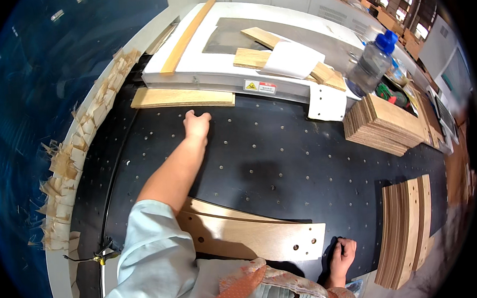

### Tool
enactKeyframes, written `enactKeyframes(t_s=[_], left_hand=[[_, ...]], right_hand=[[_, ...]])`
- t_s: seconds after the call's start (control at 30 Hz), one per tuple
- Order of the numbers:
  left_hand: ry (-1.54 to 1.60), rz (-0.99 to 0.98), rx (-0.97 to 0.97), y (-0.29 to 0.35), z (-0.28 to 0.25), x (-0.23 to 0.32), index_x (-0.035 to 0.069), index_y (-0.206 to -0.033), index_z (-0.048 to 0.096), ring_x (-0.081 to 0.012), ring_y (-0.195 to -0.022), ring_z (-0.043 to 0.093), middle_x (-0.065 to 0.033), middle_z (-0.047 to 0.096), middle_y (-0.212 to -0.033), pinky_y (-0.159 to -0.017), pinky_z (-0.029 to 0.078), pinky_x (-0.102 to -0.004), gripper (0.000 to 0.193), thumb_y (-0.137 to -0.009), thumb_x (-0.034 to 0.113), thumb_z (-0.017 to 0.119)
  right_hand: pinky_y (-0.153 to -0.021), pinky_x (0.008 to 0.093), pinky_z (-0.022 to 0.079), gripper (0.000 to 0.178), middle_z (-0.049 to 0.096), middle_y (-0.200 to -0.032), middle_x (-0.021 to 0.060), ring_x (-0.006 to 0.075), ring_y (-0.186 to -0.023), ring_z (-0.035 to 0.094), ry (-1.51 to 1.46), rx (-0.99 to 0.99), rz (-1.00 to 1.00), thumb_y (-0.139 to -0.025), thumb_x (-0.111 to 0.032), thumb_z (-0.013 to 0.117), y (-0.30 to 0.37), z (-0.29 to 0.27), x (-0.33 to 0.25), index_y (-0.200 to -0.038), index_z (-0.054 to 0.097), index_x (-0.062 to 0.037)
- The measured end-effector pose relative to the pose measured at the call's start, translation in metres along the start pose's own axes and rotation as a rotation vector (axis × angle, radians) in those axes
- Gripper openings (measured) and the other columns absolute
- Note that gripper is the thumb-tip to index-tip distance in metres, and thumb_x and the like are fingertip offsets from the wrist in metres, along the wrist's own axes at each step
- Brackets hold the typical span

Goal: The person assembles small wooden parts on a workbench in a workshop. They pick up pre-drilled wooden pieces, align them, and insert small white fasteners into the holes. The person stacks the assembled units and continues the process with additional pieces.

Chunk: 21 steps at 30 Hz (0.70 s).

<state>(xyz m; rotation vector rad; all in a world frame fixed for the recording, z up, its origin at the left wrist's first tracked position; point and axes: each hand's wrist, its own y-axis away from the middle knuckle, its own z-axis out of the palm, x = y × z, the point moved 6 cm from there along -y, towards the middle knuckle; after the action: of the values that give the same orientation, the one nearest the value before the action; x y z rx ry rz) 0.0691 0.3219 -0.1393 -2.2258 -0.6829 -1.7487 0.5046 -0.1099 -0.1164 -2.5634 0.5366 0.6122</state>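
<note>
My left hand (197,124) reaches far over the black table, just short of the stacked pale wood strips (182,98). Its thumb and bent fingers stand apart, and nothing shows between them. Near the front edge my right hand (343,255) rests with its fingers folded into a loose fist, holding nothing that I can see. A pale wooden board (265,239) with several drilled holes lies to the left of that hand. Behind it a second, narrower board (214,208) is partly covered. My left forearm and sleeve hide the boards' left ends.
A row of upright boards (402,232) stands at the right, with a stack of brown panels (383,122) behind. On the white machine cover (186,71) are wood pieces, paper (293,58) and a blue-capped bottle (371,64). A brass-coloured nozzle (100,259) is at the left.
</note>
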Motion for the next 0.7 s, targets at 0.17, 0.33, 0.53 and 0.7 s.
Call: enactKeyframes(t_s=[0.17, 0.33, 0.53, 0.7], left_hand=[[0.639, -0.196, -0.043, -0.058, 0.036, -0.012, -0.013, -0.135, 0.029, -0.0299, -0.126, 0.042, -0.0252, 0.040, -0.135, -0.103, 0.032, -0.0363, 0.073, -0.072, 0.005, 0.062], [0.628, -0.208, 0.053, -0.061, 0.036, 0.009, -0.005, -0.147, 0.009, -0.0288, -0.142, 0.018, -0.0181, 0.013, -0.154, -0.113, 0.019, -0.0364, 0.090, -0.073, 0.005, 0.060], [0.846, -0.100, 0.057, -0.062, 0.029, 0.007, -0.007, -0.135, 0.031, -0.0268, -0.128, 0.039, -0.0176, 0.037, -0.140, -0.107, 0.029, -0.0364, 0.067, -0.073, -0.001, 0.056], [0.882, -0.198, 0.065, -0.079, 0.020, -0.005, -0.001, -0.121, 0.042, -0.0250, -0.119, 0.043, -0.0152, 0.047, -0.127, -0.103, 0.029, -0.0362, 0.051, -0.074, 0.001, 0.059]], right_hand=[[-0.078, 0.0360, 0.042, 0.007, 0.058, -0.082, 0.0121, 0.0277, -0.082, 0.051, -0.062, 0.105, 0.016, -0.077, 0.002, 0.055, 0.008, 0.012, 0.035, -0.084, 0.058, -0.0004], [-0.078, 0.0356, 0.043, 0.007, 0.058, -0.083, 0.0118, 0.0266, -0.082, 0.051, -0.111, -0.011, -0.085, -0.077, 0.002, 0.055, -0.003, -0.003, -0.013, -0.083, 0.057, -0.0006], [-0.078, 0.0350, 0.043, 0.007, 0.058, -0.083, 0.0114, 0.0262, -0.082, 0.051, -0.158, -0.015, -0.069, -0.077, 0.001, 0.056, -0.004, -0.003, -0.013, -0.083, 0.057, -0.0010], [-0.077, 0.0356, 0.042, 0.008, 0.058, -0.081, 0.0119, 0.0276, -0.081, 0.051, -0.143, -0.009, -0.089, -0.076, 0.001, 0.056, -0.006, -0.001, -0.016, -0.083, 0.058, -0.0006]])
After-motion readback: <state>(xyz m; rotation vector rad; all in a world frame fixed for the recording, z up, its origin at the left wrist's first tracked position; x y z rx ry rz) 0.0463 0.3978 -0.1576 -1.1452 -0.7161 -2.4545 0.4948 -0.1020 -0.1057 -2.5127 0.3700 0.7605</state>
